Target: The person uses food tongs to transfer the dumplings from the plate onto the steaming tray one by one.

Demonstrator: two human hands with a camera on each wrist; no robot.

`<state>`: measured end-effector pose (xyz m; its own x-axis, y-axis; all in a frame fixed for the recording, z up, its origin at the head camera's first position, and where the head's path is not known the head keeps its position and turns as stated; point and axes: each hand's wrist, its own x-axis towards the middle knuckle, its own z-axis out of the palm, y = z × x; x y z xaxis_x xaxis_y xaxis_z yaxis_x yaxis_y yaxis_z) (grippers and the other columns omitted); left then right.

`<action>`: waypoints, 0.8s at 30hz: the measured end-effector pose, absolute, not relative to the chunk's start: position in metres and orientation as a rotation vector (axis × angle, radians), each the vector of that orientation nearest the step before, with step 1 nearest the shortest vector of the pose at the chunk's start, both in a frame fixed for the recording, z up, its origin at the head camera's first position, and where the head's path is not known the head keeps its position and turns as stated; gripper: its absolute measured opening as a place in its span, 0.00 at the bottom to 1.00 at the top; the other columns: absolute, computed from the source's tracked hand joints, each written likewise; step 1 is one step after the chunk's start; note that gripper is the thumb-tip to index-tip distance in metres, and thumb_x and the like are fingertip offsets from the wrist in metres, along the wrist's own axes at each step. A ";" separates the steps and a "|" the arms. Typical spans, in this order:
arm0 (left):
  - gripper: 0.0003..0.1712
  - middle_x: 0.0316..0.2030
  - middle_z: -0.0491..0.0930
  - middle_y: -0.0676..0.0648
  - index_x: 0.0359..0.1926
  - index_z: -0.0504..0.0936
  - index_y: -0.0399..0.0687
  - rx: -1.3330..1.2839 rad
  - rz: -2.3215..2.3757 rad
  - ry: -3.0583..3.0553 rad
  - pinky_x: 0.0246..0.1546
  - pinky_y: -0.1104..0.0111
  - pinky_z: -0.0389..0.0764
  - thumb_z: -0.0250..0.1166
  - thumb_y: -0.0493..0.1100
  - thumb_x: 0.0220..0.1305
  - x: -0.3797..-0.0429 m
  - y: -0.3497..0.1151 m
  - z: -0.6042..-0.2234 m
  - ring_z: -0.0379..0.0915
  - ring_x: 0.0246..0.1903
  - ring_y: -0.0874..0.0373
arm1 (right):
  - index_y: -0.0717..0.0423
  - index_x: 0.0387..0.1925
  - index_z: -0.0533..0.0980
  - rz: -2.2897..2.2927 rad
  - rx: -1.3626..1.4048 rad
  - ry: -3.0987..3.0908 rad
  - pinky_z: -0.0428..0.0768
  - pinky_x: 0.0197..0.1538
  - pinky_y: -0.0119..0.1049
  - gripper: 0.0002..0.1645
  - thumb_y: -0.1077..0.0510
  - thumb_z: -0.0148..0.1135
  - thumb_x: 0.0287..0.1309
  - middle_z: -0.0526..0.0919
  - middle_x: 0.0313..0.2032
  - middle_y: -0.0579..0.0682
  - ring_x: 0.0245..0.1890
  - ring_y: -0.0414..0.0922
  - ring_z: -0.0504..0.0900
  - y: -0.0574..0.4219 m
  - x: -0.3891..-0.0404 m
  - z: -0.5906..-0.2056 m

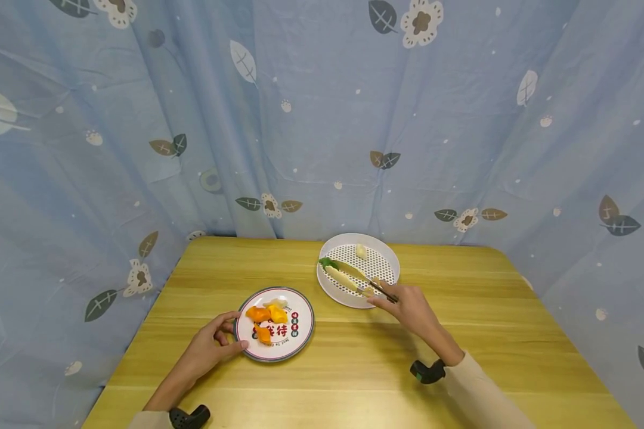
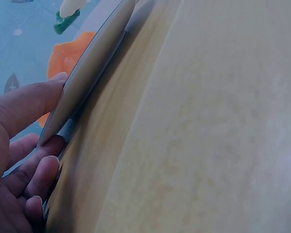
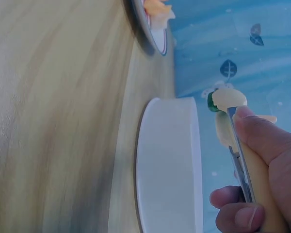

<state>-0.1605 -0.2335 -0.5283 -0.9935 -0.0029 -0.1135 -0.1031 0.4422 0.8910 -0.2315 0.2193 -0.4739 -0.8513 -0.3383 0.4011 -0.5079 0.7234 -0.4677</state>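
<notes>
My left hand [image 1: 206, 351] grips the near-left rim of a round white plate [image 1: 297, 342] with red lettering, some fingers tucked beneath it in the left wrist view. Orange folded pieces [image 1: 263, 334], a yellow piece [image 1: 278, 314] and a pale one lie on the plate. In my right hand [image 1: 413, 307] are tongs [image 1: 354, 269] with pale, broad tips. A small green piece [image 1: 327, 262] sits at the tips, above the left side of a white round basket [image 1: 337, 296]; its exact shape is unclear. A pale, lumpy piece [image 1: 361, 251] rests on the basket's perforated bottom.
Both plate and basket stand on a wood-grain table [image 1: 354, 381], the basket farther back and to the right. A blue patterned curtain [image 1: 322, 119] hangs behind the table and along its sides.
</notes>
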 end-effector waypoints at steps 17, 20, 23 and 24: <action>0.42 0.46 0.77 0.44 0.68 0.74 0.49 -0.095 1.637 2.567 0.33 0.67 0.68 0.82 0.47 0.53 -0.160 -0.235 -0.529 0.66 0.36 0.52 | 0.62 0.56 0.82 0.836 0.507 -2.714 0.61 0.23 0.32 0.33 0.42 0.73 0.60 0.67 0.16 0.42 0.18 0.38 0.59 0.226 -0.250 -0.476; 0.42 0.47 0.78 0.44 0.68 0.74 0.49 -0.089 1.637 2.570 0.33 0.67 0.68 0.82 0.48 0.53 -0.160 -0.236 -0.529 0.66 0.35 0.53 | 0.62 0.58 0.81 0.832 0.499 -2.721 0.61 0.23 0.32 0.34 0.42 0.73 0.60 0.68 0.15 0.43 0.18 0.38 0.58 0.227 -0.253 -0.477; 0.42 0.47 0.78 0.45 0.68 0.74 0.49 -0.081 1.634 2.573 0.33 0.67 0.68 0.82 0.48 0.54 -0.160 -0.235 -0.530 0.66 0.35 0.53 | 0.61 0.58 0.81 0.820 0.491 -2.724 0.59 0.23 0.32 0.34 0.41 0.73 0.60 0.66 0.15 0.42 0.18 0.38 0.55 0.228 -0.257 -0.479; 0.42 0.47 0.78 0.45 0.68 0.74 0.49 -0.080 1.632 2.575 0.33 0.67 0.68 0.82 0.48 0.54 -0.160 -0.235 -0.530 0.66 0.35 0.53 | 0.62 0.58 0.81 0.816 0.489 -2.724 0.59 0.23 0.33 0.34 0.41 0.73 0.60 0.65 0.14 0.42 0.18 0.38 0.55 0.228 -0.258 -0.479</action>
